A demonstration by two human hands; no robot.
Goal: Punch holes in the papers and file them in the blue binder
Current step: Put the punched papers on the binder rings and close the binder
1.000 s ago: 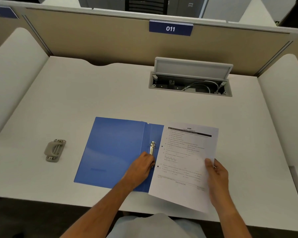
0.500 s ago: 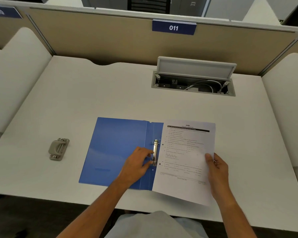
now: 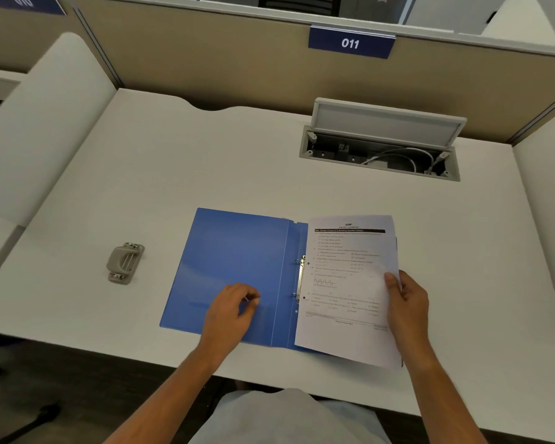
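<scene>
Fingers (image 3: 393,283) of the right hand (image 3: 406,304) pinch the papers (image 3: 343,283) by the free edge, so the punched side meets the rings (image 3: 300,277).
Lower centre: blue binder (image 3: 237,264) lies open on the table (image 3: 173,161); left hand (image 3: 233,312), loosely curled and empty, hangs over its cover.

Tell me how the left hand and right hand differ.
The left hand holds nothing, fingers loosely curled over the open blue plastic binder; the right hand pinches the printed white paper sheets. The left lies palm-down; the right is turned sideways. Both are bare.

Left hand (image 3: 233,310) loosely curled, seemingly empty; right hand (image 3: 409,302) pinches the papers (image 3: 346,277).
</scene>
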